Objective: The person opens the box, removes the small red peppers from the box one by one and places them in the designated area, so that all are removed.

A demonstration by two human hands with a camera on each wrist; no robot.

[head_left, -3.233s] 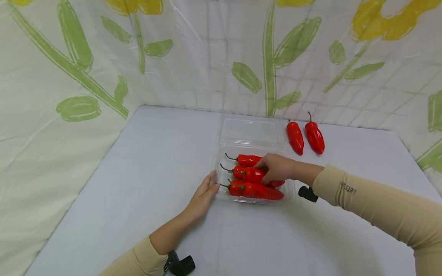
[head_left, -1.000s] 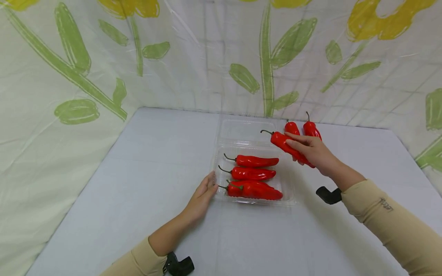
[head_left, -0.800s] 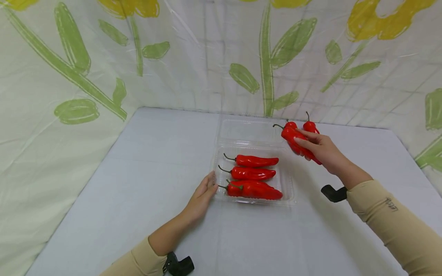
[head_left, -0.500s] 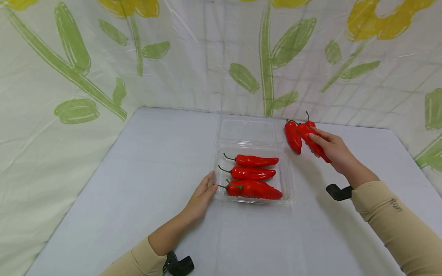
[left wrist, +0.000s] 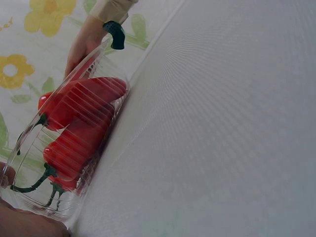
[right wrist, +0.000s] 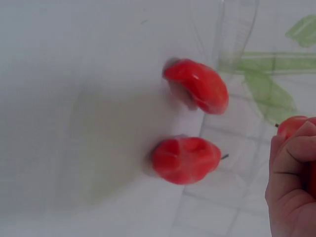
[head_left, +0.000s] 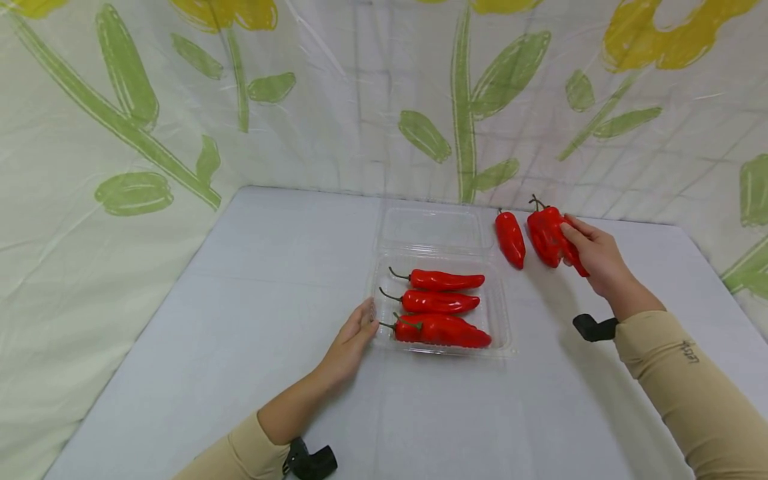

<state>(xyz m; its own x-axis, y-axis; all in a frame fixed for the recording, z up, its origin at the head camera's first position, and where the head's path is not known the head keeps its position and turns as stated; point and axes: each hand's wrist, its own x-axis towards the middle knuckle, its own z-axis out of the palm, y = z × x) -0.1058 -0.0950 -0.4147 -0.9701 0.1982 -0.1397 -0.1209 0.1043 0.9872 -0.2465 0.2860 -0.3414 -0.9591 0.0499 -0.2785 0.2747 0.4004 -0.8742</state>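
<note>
My right hand [head_left: 600, 257] holds a long red pepper [head_left: 578, 262] at the back right, thumb on the near side. This pepper overlaps another red pepper [head_left: 543, 241] lying on the table, and a further red pepper [head_left: 510, 240] lies just left of them. In the right wrist view the fingers curl round the held pepper [right wrist: 291, 126]. My left hand [head_left: 351, 340] pinches the left rim of a clear plastic clamshell container [head_left: 501, 313], its lid folded back. Inside lie several red peppers [head_left: 441, 302] with green stems to the left; the front ones overlap.
The container's transparent lid [head_left: 432, 227] lies flat toward the back edge of the white table [head_left: 288, 280]. Behind the table hangs a flower-patterned curtain [head_left: 336, 133]. Black wrist cameras [head_left: 594, 328] stick out below both sleeves.
My right hand has lifted a pepper from the container and carried it right, past the left loose pepper to the other one. The left hand stays at the rim.
</note>
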